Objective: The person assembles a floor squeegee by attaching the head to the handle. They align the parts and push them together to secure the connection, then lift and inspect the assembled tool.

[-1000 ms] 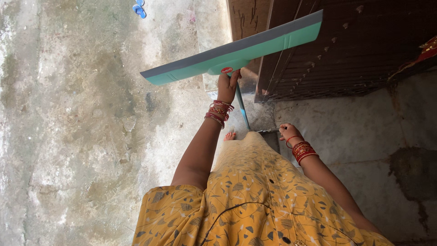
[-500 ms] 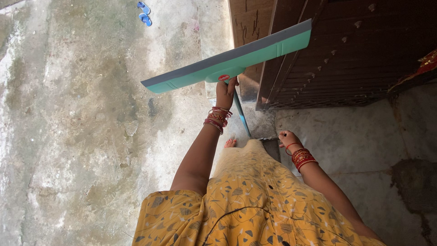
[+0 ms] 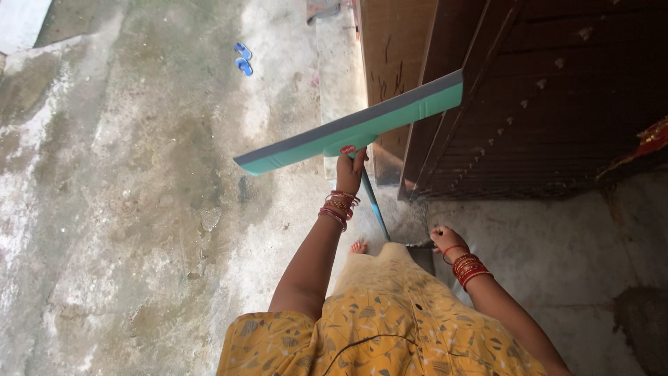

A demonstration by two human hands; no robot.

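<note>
The concrete floor (image 3: 125, 209) is lying wet and stained beside a dark wooden door (image 3: 557, 90). A floor wiper (image 3: 351, 129), teal with a grey edge, is hanging raised above the floor, ahead of both hands. The left hand (image 3: 350, 170) is gripping its handle just under the blade; the right hand (image 3: 445, 240) is closing on the handle's lower end.
</note>
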